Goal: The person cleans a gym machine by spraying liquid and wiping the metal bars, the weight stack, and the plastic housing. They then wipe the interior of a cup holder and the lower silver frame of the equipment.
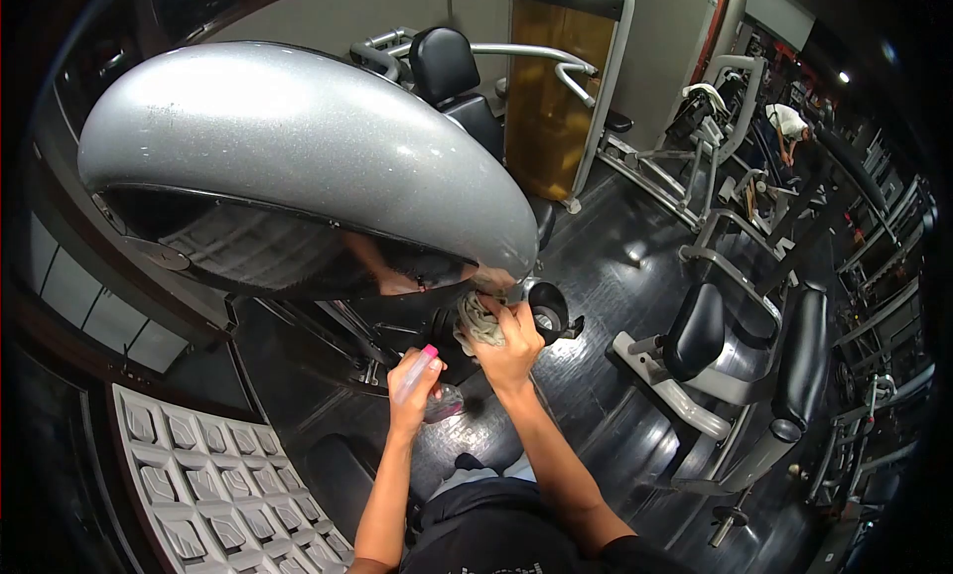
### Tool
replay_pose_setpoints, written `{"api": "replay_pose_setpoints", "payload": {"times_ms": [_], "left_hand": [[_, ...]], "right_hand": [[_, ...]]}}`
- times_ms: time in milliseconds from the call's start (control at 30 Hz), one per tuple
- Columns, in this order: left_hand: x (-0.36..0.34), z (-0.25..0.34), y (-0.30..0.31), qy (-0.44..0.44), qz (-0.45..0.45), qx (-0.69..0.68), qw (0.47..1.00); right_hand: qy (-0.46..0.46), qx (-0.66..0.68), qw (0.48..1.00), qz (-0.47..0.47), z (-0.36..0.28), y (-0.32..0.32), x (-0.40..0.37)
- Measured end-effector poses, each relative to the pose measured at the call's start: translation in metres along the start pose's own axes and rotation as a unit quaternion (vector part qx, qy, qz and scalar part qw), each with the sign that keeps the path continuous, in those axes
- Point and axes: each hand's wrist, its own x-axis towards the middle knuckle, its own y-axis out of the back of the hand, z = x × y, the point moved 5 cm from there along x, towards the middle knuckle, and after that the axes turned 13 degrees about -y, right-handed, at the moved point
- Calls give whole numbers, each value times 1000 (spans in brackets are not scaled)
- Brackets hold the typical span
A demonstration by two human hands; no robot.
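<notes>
My left hand (pixel 412 387) is wrapped round a clear spray bottle (pixel 444 403) with a pink and white top, held low at the centre. To its right, my right hand (pixel 507 348) grips a crumpled light cloth (pixel 480 323). The cloth is against the lower end of a large machine with a rounded silver cover (pixel 298 127), beside a black cup-shaped holder (pixel 546 306). Part of the cloth is hidden under my fingers. The cover's glossy dark underside (pixel 288 242) reflects an arm.
A bench machine with black pads (pixel 695 331) stands at the right. Behind the silver cover are a black seat (pixel 444 63) and a weight stack housing (pixel 556 88). A person (pixel 786 125) bends over at the far right. A grey moulded panel (pixel 213 475) is at the lower left.
</notes>
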Motion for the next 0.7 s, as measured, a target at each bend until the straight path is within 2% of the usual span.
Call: {"api": "replay_pose_setpoints", "payload": {"times_ms": [133,200,367,567,700], "left_hand": [[0,-1,-4,-2,8,-9,1000],[1,-1,-4,1,13,-17,1000],[2,-1,-3,4,-8,-9,1000],[9,15,-8,-21,4,-3,1000],[12,17,-11,-19,9,8,1000]], "right_hand": [[-11,-59,998,-20,26,-12,-13],[-28,-130,990,-37,39,-18,-20],[-34,-132,988,-73,48,-17,-28],[16,-85,996,-21,-5,12,8],[81,-6,997,3,-35,28,19]]}}
